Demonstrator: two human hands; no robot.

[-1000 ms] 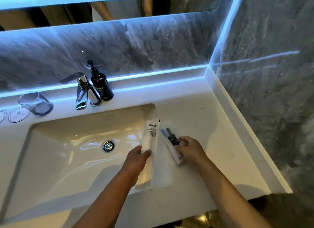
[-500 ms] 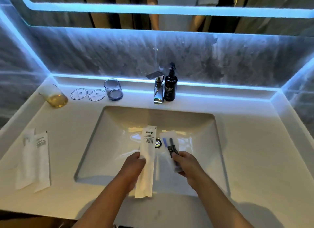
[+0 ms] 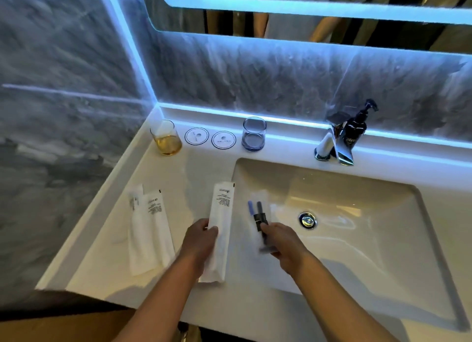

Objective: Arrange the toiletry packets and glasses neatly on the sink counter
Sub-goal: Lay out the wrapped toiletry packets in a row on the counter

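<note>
I see the left hand (image 3: 200,242) gripping a white packet (image 3: 221,221) over the counter's (image 3: 204,170) basin edge; the right hand (image 3: 283,242) pinches a clear packet (image 3: 259,214) above the basin (image 3: 357,226). Two packets (image 3: 149,229) lie near the left edge; amber glass (image 3: 166,137) and blue glass (image 3: 254,135) stand along the back.

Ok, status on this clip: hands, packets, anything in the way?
Left hand shut on white packet. Right hand shut on clear packet over basin. Two packets lie on left counter. Nothing blocking.
</note>
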